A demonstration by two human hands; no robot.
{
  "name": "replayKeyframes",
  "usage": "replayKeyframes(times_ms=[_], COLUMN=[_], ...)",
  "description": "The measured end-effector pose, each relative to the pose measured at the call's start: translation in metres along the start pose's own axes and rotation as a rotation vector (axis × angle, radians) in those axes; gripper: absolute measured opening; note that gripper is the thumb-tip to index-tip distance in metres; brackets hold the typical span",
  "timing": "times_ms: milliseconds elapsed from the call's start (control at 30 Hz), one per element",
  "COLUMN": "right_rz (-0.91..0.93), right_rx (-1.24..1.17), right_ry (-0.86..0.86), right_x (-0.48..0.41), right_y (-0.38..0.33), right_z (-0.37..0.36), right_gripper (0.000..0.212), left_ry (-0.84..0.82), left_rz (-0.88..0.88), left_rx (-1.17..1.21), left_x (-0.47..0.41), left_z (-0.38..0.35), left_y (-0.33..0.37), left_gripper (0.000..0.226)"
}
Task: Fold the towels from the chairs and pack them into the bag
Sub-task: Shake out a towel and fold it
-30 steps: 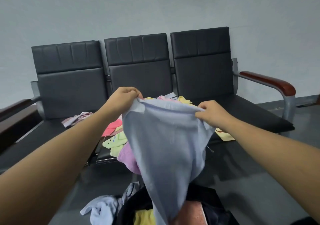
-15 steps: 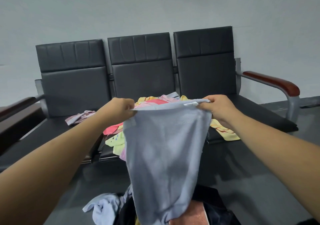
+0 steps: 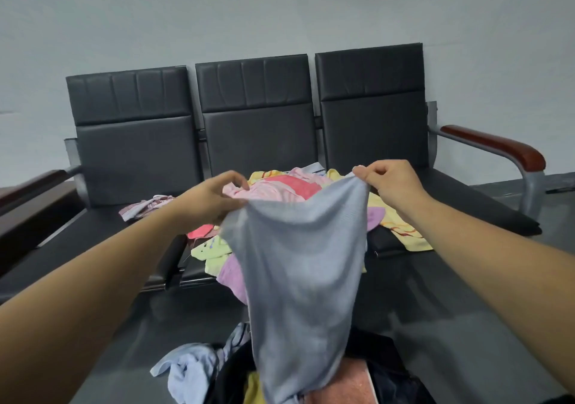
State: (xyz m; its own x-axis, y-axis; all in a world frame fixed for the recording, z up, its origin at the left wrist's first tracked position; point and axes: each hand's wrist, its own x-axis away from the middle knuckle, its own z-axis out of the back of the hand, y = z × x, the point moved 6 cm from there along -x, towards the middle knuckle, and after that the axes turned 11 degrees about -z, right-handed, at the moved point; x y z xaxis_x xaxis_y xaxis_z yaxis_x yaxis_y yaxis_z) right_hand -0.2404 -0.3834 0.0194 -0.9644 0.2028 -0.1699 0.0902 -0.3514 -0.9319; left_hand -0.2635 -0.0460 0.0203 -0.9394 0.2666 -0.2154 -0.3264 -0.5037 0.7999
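Observation:
A pale blue-grey towel [image 3: 298, 282] hangs in the air in front of the chairs. My left hand [image 3: 214, 196] pinches its upper left corner and my right hand [image 3: 392, 182] pinches its upper right corner. The towel's lower end drapes into the open black bag [image 3: 385, 369] on the floor, which holds a pink towel [image 3: 342, 388] and a yellow one. A heap of pink, red, yellow, green and purple towels [image 3: 280, 185] lies on the middle seat behind it.
The row of three black chairs [image 3: 255, 129] stands against a grey wall, with wooden armrests at both ends. A striped cloth [image 3: 146, 204] lies on the left seat. A light blue cloth [image 3: 189, 369] lies on the dark floor left of the bag.
My hands have drawn the towel's top edge lower and spread it wider, so the edge now sags between them. My left hand has moved down, and the heap behind shows more.

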Motion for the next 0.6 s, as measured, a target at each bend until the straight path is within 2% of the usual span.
replayKeyframes(times_ms=[67,133,167,233,300,367,433,467,500,567,600], right_rz=[0.016,0.016,0.023,0.058,0.08,0.061,0.082,0.113,0.151,0.237,0.275], right_rx=[0.034,0.017,0.002,0.0,0.033,-0.027,-0.051,0.008,0.115,0.349,0.407], right_ry=[-0.017,-0.03,-0.035,-0.043,-0.068,-0.185,-0.354,-0.424,-0.465,-0.477,-0.452], right_x=[0.0,0.002,0.004,0.01,0.018,0.029,0.044,0.052,0.058,0.067,0.069], right_y=[-0.007,-0.015,-0.02,-0.033,-0.044,-0.053,-0.062,-0.067,-0.068,-0.067,-0.067], right_z=[-0.004,-0.008,-0.01,-0.016,-0.025,-0.039,-0.055,-0.062,-0.068,-0.079,-0.082], right_gripper=[0.031,0.005,0.011,0.021,0.024,0.031,0.018,0.013,0.025,0.04,0.037], left_ry=[-0.019,-0.096,-0.127,-0.143,-0.123,-0.096,-0.06,-0.044,-0.031,-0.009,0.0], left_rz=[-0.041,-0.07,-0.08,-0.114,-0.157,-0.157,-0.149,-0.153,-0.159,-0.17,-0.171], left_rx=[0.321,0.503,0.533,0.392,0.167,0.066,0.02,0.013,0.008,-0.019,-0.028], left_x=[0.0,-0.001,-0.002,-0.003,-0.004,-0.005,-0.006,-0.006,-0.006,-0.005,-0.005], left_z=[-0.004,-0.01,-0.013,-0.016,-0.019,-0.024,-0.027,-0.028,-0.029,-0.029,-0.029], left_y=[0.015,0.031,0.038,0.049,0.058,0.064,0.068,0.07,0.072,0.074,0.074], left_gripper=[0.011,0.02,0.025,0.03,0.021,0.021,0.031,0.033,0.035,0.036,0.035])
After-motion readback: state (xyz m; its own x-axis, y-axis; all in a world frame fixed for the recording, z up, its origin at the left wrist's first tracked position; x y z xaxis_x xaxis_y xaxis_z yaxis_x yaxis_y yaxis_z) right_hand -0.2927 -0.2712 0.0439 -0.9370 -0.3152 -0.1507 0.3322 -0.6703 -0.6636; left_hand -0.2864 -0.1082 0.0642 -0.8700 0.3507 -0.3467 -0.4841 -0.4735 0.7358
